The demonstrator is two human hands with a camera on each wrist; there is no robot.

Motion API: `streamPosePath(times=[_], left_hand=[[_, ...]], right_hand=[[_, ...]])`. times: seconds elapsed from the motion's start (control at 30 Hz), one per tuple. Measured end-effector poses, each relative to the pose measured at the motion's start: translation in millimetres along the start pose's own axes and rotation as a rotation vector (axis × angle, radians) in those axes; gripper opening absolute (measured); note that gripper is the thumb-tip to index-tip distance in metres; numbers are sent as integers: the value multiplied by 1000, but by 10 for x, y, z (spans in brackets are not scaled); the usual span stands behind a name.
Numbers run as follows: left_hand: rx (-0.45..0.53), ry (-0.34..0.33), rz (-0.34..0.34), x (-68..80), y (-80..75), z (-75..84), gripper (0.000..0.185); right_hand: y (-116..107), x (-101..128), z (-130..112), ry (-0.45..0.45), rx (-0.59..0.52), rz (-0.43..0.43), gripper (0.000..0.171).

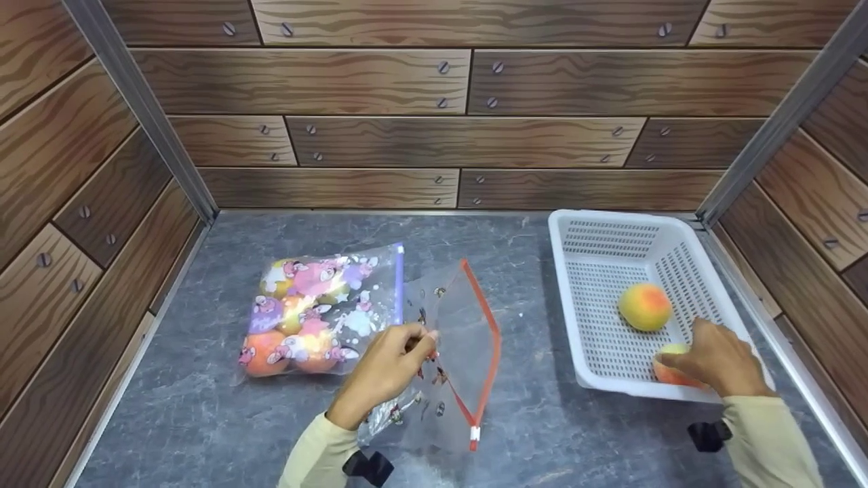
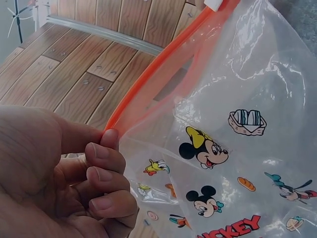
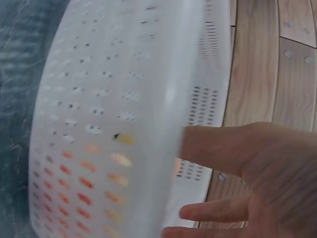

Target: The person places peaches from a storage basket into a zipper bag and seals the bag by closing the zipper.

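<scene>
Orange zip strip is what you notice first: the empty printed zip bag [image 1: 451,339] lies on the grey counter [image 1: 203,420], mouth edge lifted, w/ the left hand [image 1: 386,369] pinching the plastic just by that strip; the left wrist view shows the fingers [image 2: 106,163] curled tight, thumb side pressing the film, so a narrow closed pinch on the bag. Over on the right, the white perforated basket [image 1: 597,237] sits near the back right corner, well apart from the bag. Right hand [image 1: 719,359] is down at the basket's near edge, fingers wrapped over a peach [image 1: 668,373] there; in the right wrist view the fingers look fairly spread and the fruit is only a blur of colour through the basket wall, so I'd call it a loose cupping hold rather than a squeeze. A second peach [image 1: 644,306] lies free on the basket floor, just behind the hand. To the left, a full cartoon bag [image 1: 315,315] w/ several fruits in it lies beside the empty one, touching or nearly so. Judging by this, doing it well means keeping the bag mouth held up and open w/ the left, getting the fruit settled in the palm, and clearing the basket rim cleanly so it doesn't knock the other peach about.
</scene>
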State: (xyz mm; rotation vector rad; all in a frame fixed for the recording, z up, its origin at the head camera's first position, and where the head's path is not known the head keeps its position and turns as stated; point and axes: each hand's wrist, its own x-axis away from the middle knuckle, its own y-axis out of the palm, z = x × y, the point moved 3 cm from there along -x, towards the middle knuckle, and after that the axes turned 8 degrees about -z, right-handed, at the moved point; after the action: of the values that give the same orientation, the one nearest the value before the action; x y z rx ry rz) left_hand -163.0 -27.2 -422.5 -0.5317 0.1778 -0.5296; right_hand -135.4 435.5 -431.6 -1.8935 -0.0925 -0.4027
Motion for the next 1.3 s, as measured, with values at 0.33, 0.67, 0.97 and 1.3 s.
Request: streamPosePath(times=[0.33, 0.67, 0.97, 1.3], left_hand=[[41, 7, -21, 16, 20, -1, 34], [56, 19, -29, 9, 23, 3, 34], [46, 18, -29, -2, 37, -19, 35], [47, 21, -41, -31, 44, -11, 31]], right_hand=[[197, -68, 123, 67, -28, -126, 52], [221, -87, 149, 33, -37, -60, 48], [121, -37, 115, 59, -85, 16, 54], [-85, 274, -341, -48, -156, 297, 83]])
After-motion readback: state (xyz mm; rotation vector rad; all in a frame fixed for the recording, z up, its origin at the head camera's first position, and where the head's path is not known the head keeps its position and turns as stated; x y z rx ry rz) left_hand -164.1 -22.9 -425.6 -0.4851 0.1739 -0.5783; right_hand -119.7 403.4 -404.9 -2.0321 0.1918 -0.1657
